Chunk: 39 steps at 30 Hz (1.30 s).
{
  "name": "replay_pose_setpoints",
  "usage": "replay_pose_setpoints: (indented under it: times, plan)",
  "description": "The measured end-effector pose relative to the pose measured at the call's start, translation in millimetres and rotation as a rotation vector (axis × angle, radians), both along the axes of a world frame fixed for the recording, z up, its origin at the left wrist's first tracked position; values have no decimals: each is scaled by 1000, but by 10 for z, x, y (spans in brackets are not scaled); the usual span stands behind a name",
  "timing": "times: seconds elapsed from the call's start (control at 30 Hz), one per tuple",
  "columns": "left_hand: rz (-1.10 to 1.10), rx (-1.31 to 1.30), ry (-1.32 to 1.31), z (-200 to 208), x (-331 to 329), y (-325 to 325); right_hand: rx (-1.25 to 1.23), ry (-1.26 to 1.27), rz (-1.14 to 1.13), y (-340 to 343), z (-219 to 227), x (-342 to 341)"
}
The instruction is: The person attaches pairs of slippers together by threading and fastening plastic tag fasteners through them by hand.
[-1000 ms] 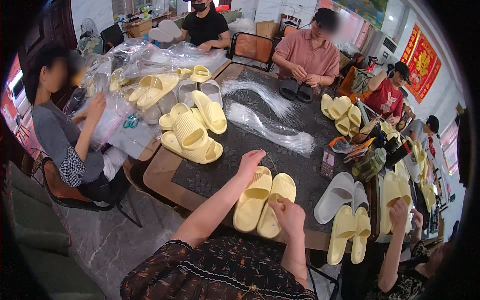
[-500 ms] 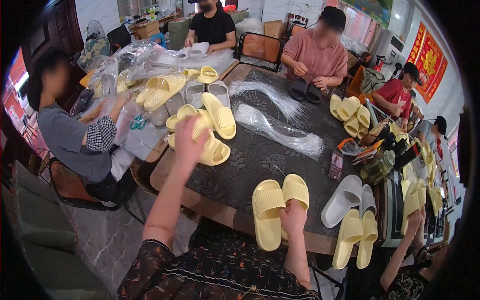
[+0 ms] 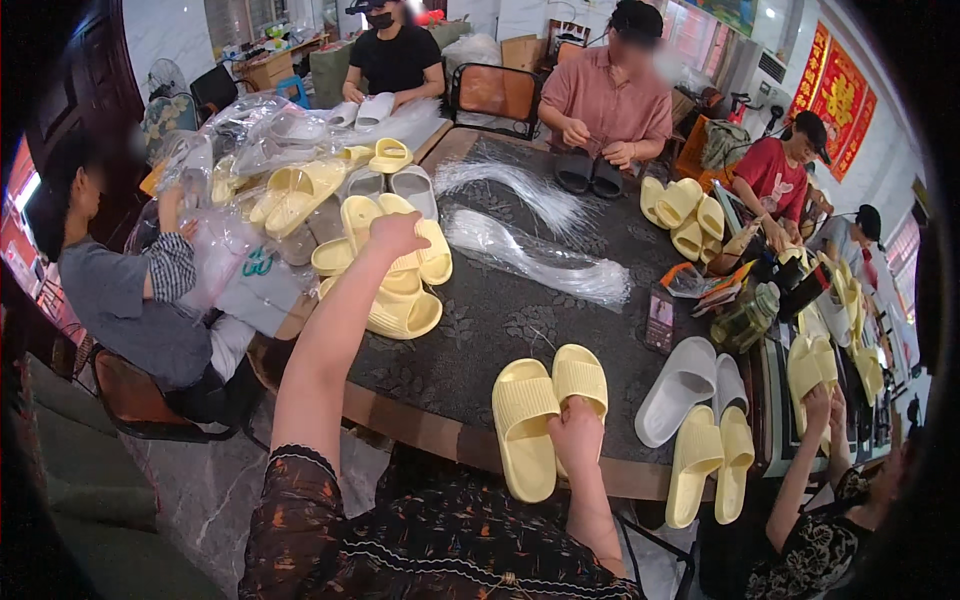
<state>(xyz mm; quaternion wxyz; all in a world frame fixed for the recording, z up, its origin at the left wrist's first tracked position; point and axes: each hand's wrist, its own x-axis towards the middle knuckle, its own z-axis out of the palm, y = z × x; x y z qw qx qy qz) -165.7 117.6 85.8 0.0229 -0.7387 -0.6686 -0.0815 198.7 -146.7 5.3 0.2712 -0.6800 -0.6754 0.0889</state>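
Note:
My left hand (image 3: 400,235) reaches out to a pile of yellow slide slippers (image 3: 405,315) at the table's left side. Its fingers are curled at the top of a ribbed yellow slipper (image 3: 434,257) there and are partly hidden. Near the table's front edge, my right hand (image 3: 577,435) grips a pair of yellow slippers (image 3: 525,430), closed at the inner side of the right one. Both of that pair stand side by side, toes away from me. Right of them lie another yellow pair (image 3: 695,465) and a grey pair (image 3: 676,390).
Two bundles of clear plastic strands (image 3: 540,255) lie mid-table. A phone (image 3: 659,322) and a glass jar (image 3: 745,318) stand to the right. Bagged slippers (image 3: 300,195) are heaped at the left. Several people work around the table, one handling dark slippers (image 3: 590,175).
My left hand has moved farther out over the pile, onto the slipper at its right. The right hand keeps its hold on the pair. The whole view has shifted slightly.

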Motion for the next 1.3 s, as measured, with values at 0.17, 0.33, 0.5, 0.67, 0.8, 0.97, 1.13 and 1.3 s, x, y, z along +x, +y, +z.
replay_pose_setpoints:
  times: [0.17,0.33,0.5,0.67,0.8,0.97,1.13,1.3]
  plan:
    - [88,-105,19,-24,9,244,-11,64,-25,-78,181,98]
    - [108,113,-313,208,129,-115,436,357,-291,-116,330,869]
    - [-268,-521,-1629,575,522,-938,204,-69,-766,-223,1144,1800]
    - [-378,-877,-2226,492,1026,-1882,120,-182,-818,-68,766,3017]
    - [-86,-806,-2622,458,1510,-2385,37,42,-692,42,736,2964]
    - [-88,-691,-2616,-454,2013,-2216,332,-339,-785,-63,573,2484]
    - [73,-720,-2615,-498,2260,-2248,233,300,-309,-16,991,1032]
    - [7,-910,-2230,-396,2101,-2318,145,253,165,389,655,504]
